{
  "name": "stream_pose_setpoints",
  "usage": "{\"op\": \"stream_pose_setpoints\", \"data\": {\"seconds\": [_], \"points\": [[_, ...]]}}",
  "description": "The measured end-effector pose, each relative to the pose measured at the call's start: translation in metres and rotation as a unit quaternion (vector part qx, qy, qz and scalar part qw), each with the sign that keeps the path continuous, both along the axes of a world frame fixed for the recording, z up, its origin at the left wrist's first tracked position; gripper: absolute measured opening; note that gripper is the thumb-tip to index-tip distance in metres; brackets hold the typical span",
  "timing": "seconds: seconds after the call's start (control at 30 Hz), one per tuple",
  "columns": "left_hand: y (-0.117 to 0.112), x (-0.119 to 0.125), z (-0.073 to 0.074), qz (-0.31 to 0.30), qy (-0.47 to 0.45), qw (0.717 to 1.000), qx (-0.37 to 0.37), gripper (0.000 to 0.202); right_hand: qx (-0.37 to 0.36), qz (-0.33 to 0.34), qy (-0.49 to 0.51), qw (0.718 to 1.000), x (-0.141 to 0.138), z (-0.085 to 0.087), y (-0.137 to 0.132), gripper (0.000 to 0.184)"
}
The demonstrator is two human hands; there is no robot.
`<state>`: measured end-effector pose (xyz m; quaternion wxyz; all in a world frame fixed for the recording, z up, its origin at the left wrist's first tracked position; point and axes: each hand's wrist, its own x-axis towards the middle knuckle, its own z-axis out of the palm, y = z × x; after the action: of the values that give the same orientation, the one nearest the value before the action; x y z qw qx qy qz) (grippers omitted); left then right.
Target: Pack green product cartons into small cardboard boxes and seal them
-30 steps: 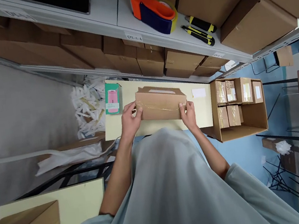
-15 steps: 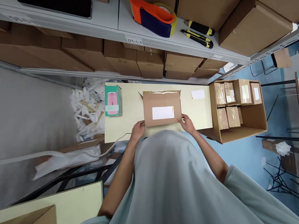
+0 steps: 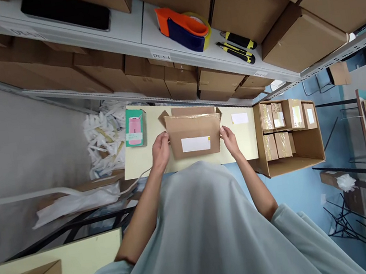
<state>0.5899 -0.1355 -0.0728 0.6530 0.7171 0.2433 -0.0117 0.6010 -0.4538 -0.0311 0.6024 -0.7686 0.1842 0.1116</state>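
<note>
A brown cardboard box (image 3: 192, 127) with its top flaps raised stands in front of me on the cream table (image 3: 145, 160). Its near side bears a white label (image 3: 196, 143), and shiny tape runs along the upper edge. My left hand (image 3: 161, 150) grips the box at its left side, and my right hand (image 3: 229, 140) has hold of the right side. Left of the box stands a green box with a pink picture (image 3: 135, 127). A white label slip (image 3: 240, 118) lies on the table to the right.
A large open carton (image 3: 292, 165) with several taped boxes stands at the right. Over the table runs a shelf (image 3: 151, 32) with an orange-and-blue tape dispenser (image 3: 184, 29), two box cutters (image 3: 238, 47) and a black phone-like slab (image 3: 66, 10). Shredded paper (image 3: 101, 139) lies left.
The box has tilted, so its raised flaps and back wall now show above the near edge. Both hands have slid up its sides. The whole view has shifted slightly.
</note>
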Motion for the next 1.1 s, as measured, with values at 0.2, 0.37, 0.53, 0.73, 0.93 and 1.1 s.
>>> {"op": "stream_pose_setpoints", "data": {"seconds": [0.2,0.37,0.53,0.73,0.93,1.1], "points": [[-0.01,-0.042,0.009,0.035,0.039,0.998,-0.045,0.084,-0.043,0.043,-0.034,0.998,-0.04,0.02,0.001,0.095],[-0.015,-0.057,0.008,0.038,0.107,0.993,-0.007,0.086,-0.064,0.057,0.013,0.996,-0.055,0.019,-0.003,0.103],[-0.015,-0.049,0.06,0.002,-0.071,0.973,0.218,0.067,-0.218,0.033,-0.15,0.964,-0.048,0.05,-0.005,0.069],[-0.026,-0.014,0.084,-0.191,-0.071,0.934,0.294,0.048,-0.336,0.241,-0.118,0.903,-0.015,0.065,0.008,0.041],[-0.008,-0.029,0.048,-0.222,0.035,0.931,0.289,0.095,-0.371,0.21,-0.027,0.904,-0.018,0.035,-0.011,0.05],[0.003,-0.036,0.021,-0.256,0.069,0.934,0.238,0.147,-0.287,0.227,-0.004,0.931,-0.025,0.011,-0.017,0.075]]}}
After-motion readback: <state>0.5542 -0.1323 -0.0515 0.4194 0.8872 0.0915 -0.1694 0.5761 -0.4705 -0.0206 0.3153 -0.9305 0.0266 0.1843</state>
